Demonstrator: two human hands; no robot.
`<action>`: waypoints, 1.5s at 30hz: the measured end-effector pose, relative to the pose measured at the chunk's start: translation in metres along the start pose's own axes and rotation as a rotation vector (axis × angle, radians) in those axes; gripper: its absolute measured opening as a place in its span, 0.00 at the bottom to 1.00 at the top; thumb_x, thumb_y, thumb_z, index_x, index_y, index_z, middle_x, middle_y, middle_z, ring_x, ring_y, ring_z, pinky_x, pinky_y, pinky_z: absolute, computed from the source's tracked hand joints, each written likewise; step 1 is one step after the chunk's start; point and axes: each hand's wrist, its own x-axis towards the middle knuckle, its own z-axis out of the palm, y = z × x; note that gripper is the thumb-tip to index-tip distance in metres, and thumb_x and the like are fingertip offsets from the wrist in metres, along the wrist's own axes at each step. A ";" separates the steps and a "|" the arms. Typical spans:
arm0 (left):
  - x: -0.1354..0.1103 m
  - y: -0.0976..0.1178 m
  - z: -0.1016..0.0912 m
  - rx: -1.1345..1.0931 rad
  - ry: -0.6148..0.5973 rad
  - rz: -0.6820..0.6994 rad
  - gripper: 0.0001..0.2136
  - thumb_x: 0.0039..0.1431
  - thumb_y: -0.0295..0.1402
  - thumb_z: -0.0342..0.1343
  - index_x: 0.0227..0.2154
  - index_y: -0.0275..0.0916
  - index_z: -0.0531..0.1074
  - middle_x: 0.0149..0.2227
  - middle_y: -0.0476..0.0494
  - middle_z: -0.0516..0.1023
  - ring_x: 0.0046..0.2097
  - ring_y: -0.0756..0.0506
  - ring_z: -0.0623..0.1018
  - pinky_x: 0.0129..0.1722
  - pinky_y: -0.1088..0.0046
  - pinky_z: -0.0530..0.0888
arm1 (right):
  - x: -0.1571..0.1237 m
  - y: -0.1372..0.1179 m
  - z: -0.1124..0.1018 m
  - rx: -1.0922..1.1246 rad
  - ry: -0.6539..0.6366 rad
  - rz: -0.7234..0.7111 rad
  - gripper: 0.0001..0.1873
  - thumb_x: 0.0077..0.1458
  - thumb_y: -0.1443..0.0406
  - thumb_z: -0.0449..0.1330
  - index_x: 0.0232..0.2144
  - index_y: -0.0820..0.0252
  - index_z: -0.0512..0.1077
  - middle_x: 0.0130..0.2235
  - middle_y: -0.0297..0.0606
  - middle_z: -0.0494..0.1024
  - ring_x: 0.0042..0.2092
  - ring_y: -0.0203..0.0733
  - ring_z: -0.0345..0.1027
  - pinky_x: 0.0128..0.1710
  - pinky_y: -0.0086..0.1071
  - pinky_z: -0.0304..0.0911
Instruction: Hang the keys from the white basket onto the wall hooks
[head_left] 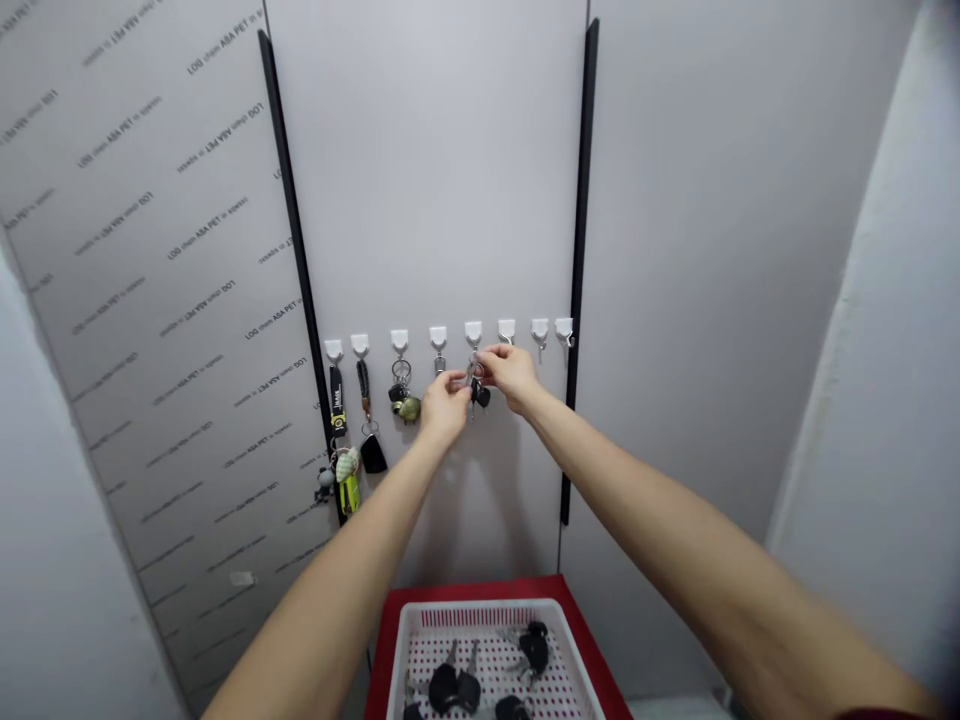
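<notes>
In front of the panel, my left hand and my right hand meet just below a white hook. Both are closed, with fingertips pinching the ring of a small bunch of keys with black heads. The ring is up close to the hook's metal end; whether it hangs on it I cannot tell. Left of my hands, a metal clasp hangs from the neighbouring hook, its lower part hidden behind my left hand.
Further left hang a keyring with a brass-coloured charm, a braided strap with a black fob, and a black lanyard with yellow pieces. Several hooks are to the right. Below, a white basket holding black-headed keys stands on a red surface.
</notes>
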 end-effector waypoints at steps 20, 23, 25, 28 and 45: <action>-0.149 -0.122 -0.051 0.563 -0.538 -0.123 0.11 0.41 0.25 0.45 0.31 0.35 0.65 0.31 0.44 0.70 0.34 0.49 0.68 0.36 0.72 0.62 | -0.142 0.129 -0.049 -0.815 -0.556 -0.100 0.09 0.38 0.72 0.49 0.25 0.64 0.67 0.27 0.36 0.70 0.29 0.32 0.60 0.32 0.26 0.55; -0.185 -0.135 -0.058 0.807 -0.694 -0.046 0.10 0.40 0.27 0.47 0.30 0.39 0.66 0.33 0.45 0.70 0.38 0.46 0.66 0.43 0.63 0.55 | -0.195 0.169 -0.055 -0.917 -0.770 -0.006 0.10 0.37 0.69 0.52 0.28 0.61 0.67 0.31 0.36 0.69 0.34 0.35 0.60 0.35 0.27 0.53; -0.197 -0.139 -0.061 0.895 -0.774 -0.010 0.10 0.40 0.29 0.48 0.29 0.40 0.66 0.33 0.45 0.70 0.39 0.45 0.66 0.46 0.60 0.49 | -0.212 0.184 -0.054 -0.988 -0.818 0.012 0.12 0.37 0.66 0.53 0.29 0.60 0.67 0.32 0.37 0.69 0.36 0.37 0.59 0.37 0.28 0.52; -0.202 -0.142 -0.062 0.942 -0.841 -0.011 0.12 0.39 0.31 0.49 0.31 0.41 0.65 0.33 0.45 0.70 0.39 0.46 0.66 0.47 0.60 0.44 | -0.220 0.192 -0.050 -1.092 -0.849 -0.008 0.13 0.35 0.63 0.55 0.29 0.60 0.67 0.31 0.37 0.68 0.37 0.38 0.57 0.37 0.29 0.50; -0.191 -0.137 -0.066 0.784 -0.793 -0.098 0.11 0.44 0.26 0.40 0.27 0.40 0.67 0.31 0.47 0.71 0.37 0.49 0.68 0.46 0.65 0.51 | -0.214 0.182 -0.033 -0.880 -0.820 0.110 0.07 0.38 0.70 0.49 0.21 0.63 0.67 0.24 0.35 0.69 0.28 0.33 0.60 0.29 0.25 0.53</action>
